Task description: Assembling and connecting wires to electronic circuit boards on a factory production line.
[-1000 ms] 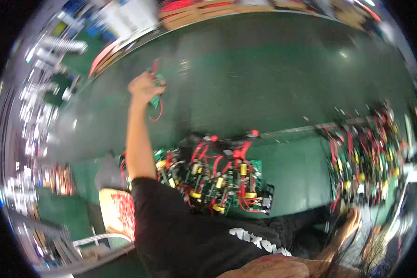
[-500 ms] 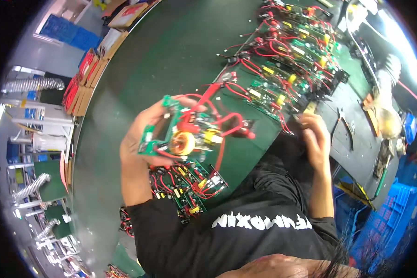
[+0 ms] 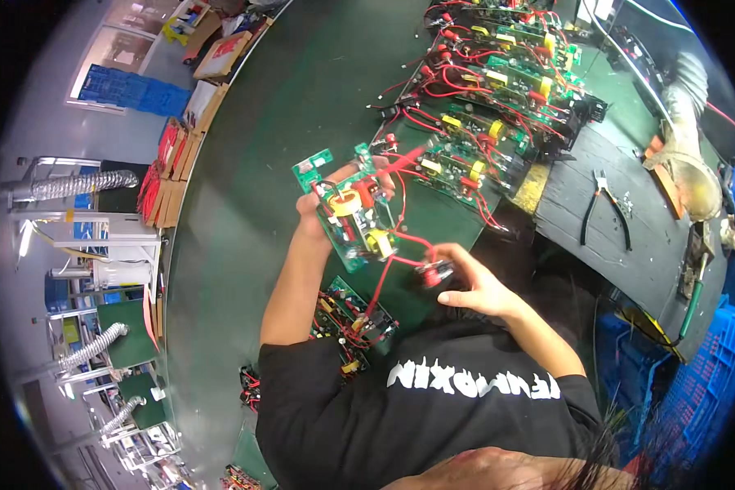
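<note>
My left hand (image 3: 309, 214) is closed on a green circuit board (image 3: 353, 260), held tilted above the table. The board carries a copper-wound ring coil, a yellow-wrapped part and red wires; much of my palm and fingers is hidden behind it. From its near right side, red leads run to a black-and-red socket-like part (image 3: 434, 274). My right hand (image 3: 480, 287) is at that part, thumb and fingers apart on either side of it; whether the fingertips touch it I cannot tell. More wired circuit boards (image 3: 355, 322) lie on the table below my left forearm.
Rows of similar wired boards (image 3: 498, 77) cover the far right of the green table (image 3: 245, 155). Pliers (image 3: 604, 208) lie on a dark surface at right, near a flexible duct (image 3: 690, 90) and a green-handled tool (image 3: 694, 302). Blue crates (image 3: 702, 367) stand at lower right.
My right hand has moved left from the table edge to the black-and-red part. My left hand has shifted right with the board and turned it. The whole view has shifted slightly.
</note>
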`<state>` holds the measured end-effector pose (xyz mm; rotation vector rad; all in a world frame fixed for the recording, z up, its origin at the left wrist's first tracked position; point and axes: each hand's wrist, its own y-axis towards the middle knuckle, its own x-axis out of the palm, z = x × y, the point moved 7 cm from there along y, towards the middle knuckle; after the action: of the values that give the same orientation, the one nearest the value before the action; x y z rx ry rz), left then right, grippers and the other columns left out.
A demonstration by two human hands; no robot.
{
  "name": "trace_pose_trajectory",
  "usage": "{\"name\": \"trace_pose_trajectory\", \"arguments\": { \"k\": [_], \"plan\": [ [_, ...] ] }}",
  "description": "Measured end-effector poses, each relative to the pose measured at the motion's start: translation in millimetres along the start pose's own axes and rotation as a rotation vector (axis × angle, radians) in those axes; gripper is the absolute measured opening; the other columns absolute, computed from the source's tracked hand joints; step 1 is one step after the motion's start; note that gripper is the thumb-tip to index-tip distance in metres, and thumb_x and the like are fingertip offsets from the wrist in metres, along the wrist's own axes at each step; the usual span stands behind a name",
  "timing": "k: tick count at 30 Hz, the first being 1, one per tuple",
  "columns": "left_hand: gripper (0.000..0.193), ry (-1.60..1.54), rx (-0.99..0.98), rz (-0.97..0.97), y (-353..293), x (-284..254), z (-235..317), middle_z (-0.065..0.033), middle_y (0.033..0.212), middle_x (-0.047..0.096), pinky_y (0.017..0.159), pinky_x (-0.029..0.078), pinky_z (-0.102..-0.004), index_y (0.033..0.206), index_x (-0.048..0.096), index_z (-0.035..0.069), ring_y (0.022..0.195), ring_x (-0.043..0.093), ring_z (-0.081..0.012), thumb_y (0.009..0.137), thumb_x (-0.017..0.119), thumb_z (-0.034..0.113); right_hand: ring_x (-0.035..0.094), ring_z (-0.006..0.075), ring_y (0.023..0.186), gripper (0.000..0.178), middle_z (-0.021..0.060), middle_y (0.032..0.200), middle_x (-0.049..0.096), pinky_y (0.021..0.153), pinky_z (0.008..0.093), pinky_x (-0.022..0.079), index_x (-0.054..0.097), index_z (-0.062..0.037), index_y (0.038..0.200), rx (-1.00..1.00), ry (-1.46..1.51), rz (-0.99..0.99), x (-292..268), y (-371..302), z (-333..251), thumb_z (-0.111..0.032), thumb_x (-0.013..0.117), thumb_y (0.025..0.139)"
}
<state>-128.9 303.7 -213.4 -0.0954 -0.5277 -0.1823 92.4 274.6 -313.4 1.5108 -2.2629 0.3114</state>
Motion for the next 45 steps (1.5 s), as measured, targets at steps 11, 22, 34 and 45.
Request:
{"name": "trace_pose_trajectory", "arguments": {
  "k": [11,22,34,45],
  "plan": [
    [0.122,0.049,-0.363,-0.243,19,1,-16,-0.0278,0.132,0.061,0.107,0.048,-0.048,0.152,0.039,-0.009,0.122,0.063,-0.0394,0.076,0.062,0.084,0.033,0.0334,0.151,0.096,0.0204,0.164,0.03,0.119,0.0487,0.035,0.015,-0.0074,0.164,-0.084,0.056,0.128,-9,24,-32,-0.028,0.076,0.093],
    [0.078,0.202,-0.924,-0.494,39,5,-50,-0.0379,0.124,0.065,0.107,0.049,-0.047,0.143,0.048,-0.015,0.118,0.065,-0.0429,0.106,0.038,0.053,0.063,0.0268,0.109,0.019,0.0082,0.101,0.067,0.097,0.053,0.045,0.062,-0.0073,0.087,-0.335,-0.886,0.078,38,14,-48,-0.023,0.063,0.098],
    [0.056,1.005,-0.955,-0.961,48,24,-110,-0.0142,0.104,0.072,0.095,0.048,-0.0377,0.119,0.073,0.003,0.099,0.065,-0.0268,0.108,0.04,0.047,0.069,0.0294,0.078,0.018,0.0118,0.082,0.067,0.072,0.039,0.054,0.067,-0.0029,0.091,0.031,-0.715,0.168,12,-16,-57,-0.016,0.059,0.1],
    [0.046,1.763,0.028,-0.296,36,45,-62,-0.0191,0.131,0.056,0.105,0.047,-0.0472,0.127,0.065,0.004,0.127,0.052,-0.0376,0.085,0.076,0.02,0.069,0.031,0.085,0.02,0.011,0.089,0.07,0.076,0.0419,0.055,0.073,-0.0081,0.106,-0.125,-1.093,0.502,-60,-40,-154,-0.018,0.073,0.088]
  ]
}}
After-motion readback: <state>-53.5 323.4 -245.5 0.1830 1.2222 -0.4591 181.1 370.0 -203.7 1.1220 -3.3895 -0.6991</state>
